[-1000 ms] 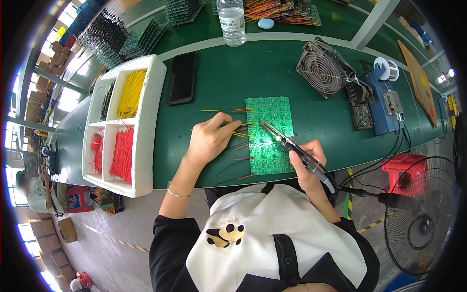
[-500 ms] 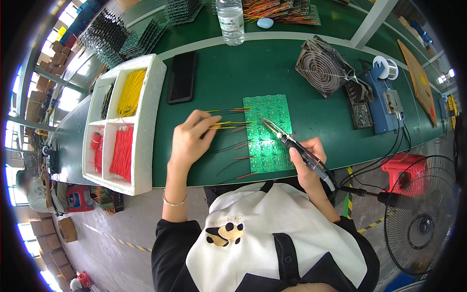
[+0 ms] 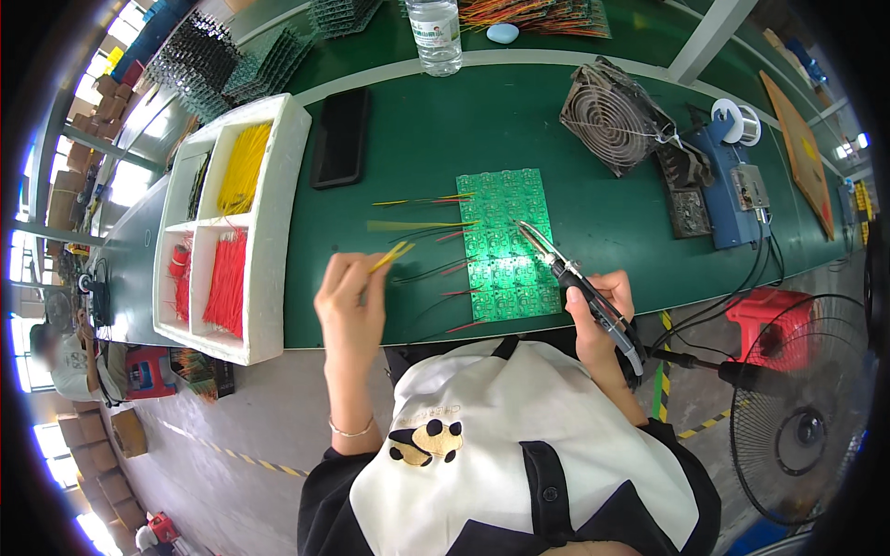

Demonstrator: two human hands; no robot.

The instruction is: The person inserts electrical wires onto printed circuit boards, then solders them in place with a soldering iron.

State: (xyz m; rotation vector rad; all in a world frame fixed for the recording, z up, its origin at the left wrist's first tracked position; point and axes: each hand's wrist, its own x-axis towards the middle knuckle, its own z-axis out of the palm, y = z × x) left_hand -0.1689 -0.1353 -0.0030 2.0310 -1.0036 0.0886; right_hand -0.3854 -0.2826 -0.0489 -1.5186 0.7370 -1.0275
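Observation:
A green circuit board panel [image 3: 505, 199] lies on the bench in front of me, with several black, red and yellow wires sticking out from its left edge. My left hand [image 3: 349, 301] is left of the panel, pinching yellow wires [image 3: 393, 257] between thumb and fingers; their exact number is hard to make out. One yellow wire [image 3: 417, 225] at the panel's edge looks smeared by motion. In my right hand [image 3: 603, 310] is a soldering iron [image 3: 582, 289], its tip over the panel's upper right part. Whether the tip touches the panel I cannot tell.
On the left stands a white foam tray [image 3: 266, 287] of yellow, red and dark wires. A black phone [image 3: 340, 139] lies beside it. Beyond are a water bottle [image 3: 435, 42] and stacked boards. To the right: a small fan [image 3: 607, 116], a blue solder-feeding unit [image 3: 728, 199] and a floor fan [image 3: 802, 426].
My left hand has drawn back from the wires at the panel's edge, toward me, with yellow wires pinched in it. The iron's tip has shifted slightly right across the panel.

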